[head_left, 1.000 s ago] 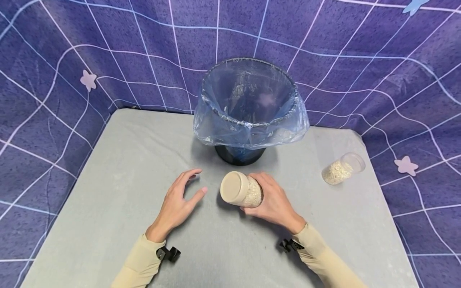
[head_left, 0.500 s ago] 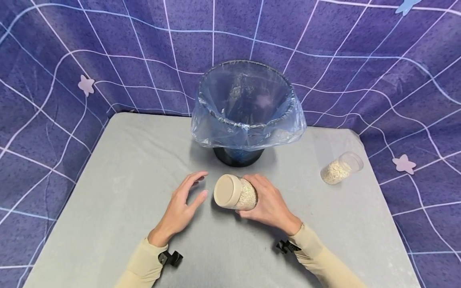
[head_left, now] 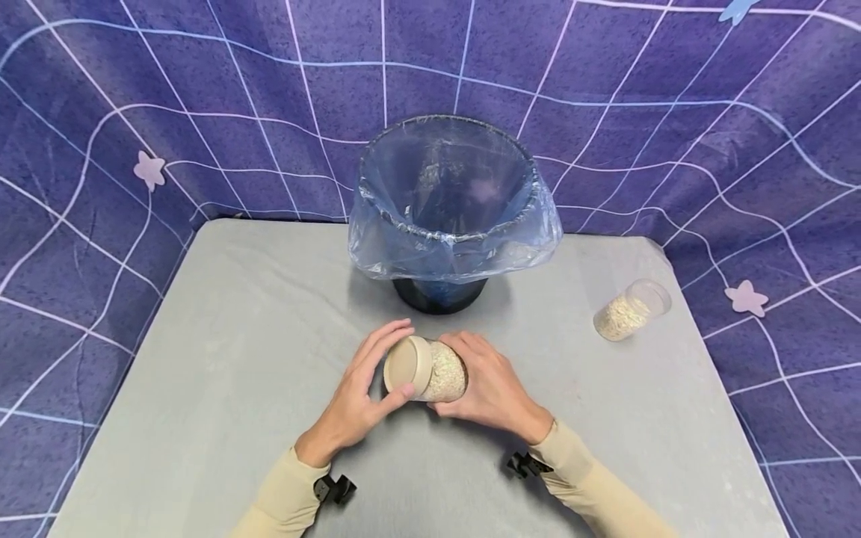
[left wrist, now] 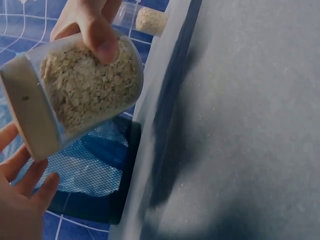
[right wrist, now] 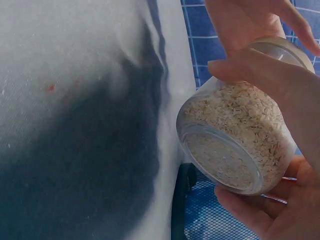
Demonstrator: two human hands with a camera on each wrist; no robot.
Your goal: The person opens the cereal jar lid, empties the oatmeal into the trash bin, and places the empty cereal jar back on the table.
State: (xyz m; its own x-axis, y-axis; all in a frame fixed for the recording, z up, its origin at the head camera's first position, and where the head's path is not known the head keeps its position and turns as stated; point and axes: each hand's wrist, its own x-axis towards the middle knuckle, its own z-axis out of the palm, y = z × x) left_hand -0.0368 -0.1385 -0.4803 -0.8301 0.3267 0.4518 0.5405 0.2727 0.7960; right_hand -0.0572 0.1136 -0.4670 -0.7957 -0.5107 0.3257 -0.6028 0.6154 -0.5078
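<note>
A clear jar of oat flakes with a beige lid is held tilted above the table, its lid toward the left. My right hand grips the jar's body near its base, thumb on one side and fingers on the other, as the right wrist view shows. My left hand curves around the lid, thumb at the near edge and fingers at the far edge. In the left wrist view, the left fingertips lie right at the lid's rim. The flakes fill much of the jar.
A black mesh bin lined with a blue plastic bag stands behind the hands. At the right of the grey table is another clear jar, without a lid, partly filled with flakes. A purple patterned cloth hangs around the table.
My right hand has carried the jar slightly left. My left hand, earlier apart from it with spread fingers, has moved right and now curves around the lid.
</note>
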